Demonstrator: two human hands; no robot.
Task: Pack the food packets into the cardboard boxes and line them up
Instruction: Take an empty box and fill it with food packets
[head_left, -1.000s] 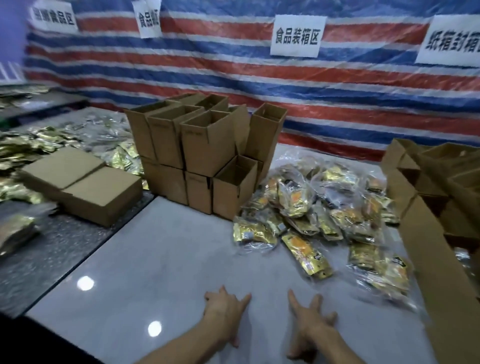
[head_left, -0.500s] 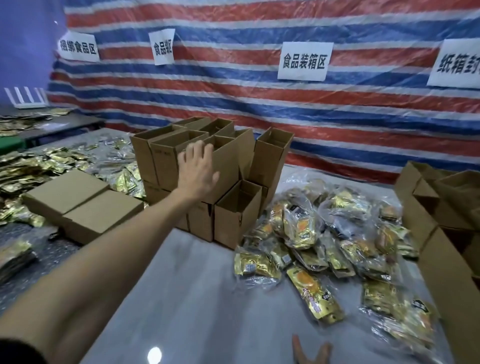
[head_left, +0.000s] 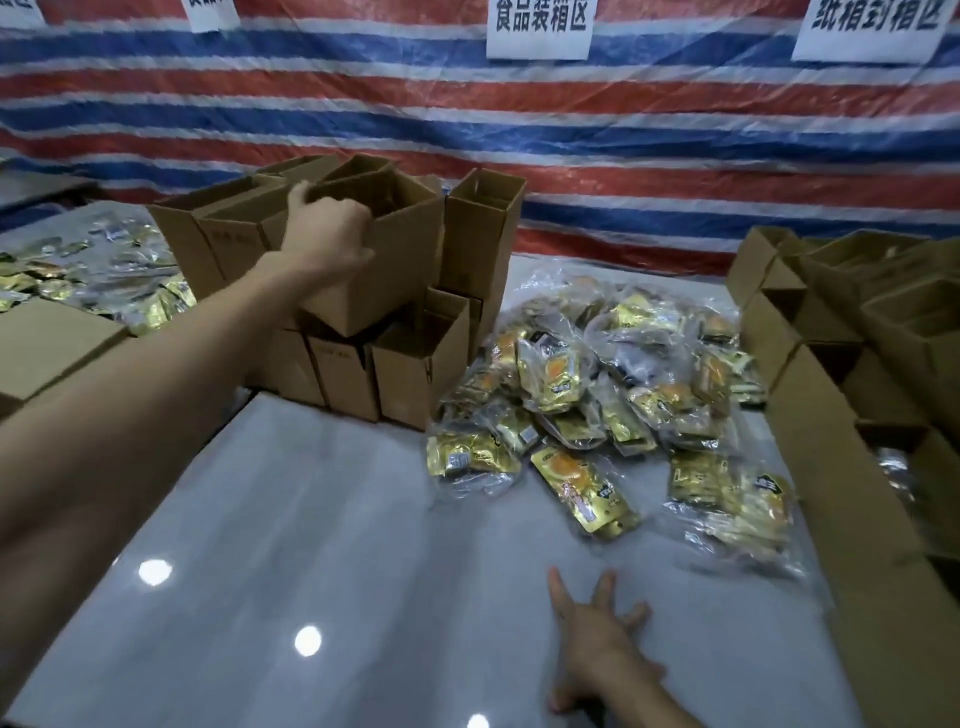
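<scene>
My left hand (head_left: 327, 236) grips the near rim of an open cardboard box (head_left: 395, 265), fingers inside it, and the box is tilted and lifted off the stack of open boxes (head_left: 405, 374) beneath it. A heap of gold food packets in clear bags (head_left: 613, 395) lies on the grey table (head_left: 322, 519) to the right of that stack. One gold packet (head_left: 582, 488) lies apart at the heap's near edge. My right hand (head_left: 597, 634) rests flat on the table near me, fingers spread, holding nothing.
More open cardboard boxes (head_left: 857, 364) stand along the right edge. Closed flat boxes (head_left: 47, 343) sit at the left, with more gold packets (head_left: 114, 270) behind them. A striped tarp with paper signs (head_left: 540, 26) hangs at the back.
My left arm reached from the near table edge to the stacked boxes, took hold of a top box and tipped it up. My right hand stayed flat on the table.
</scene>
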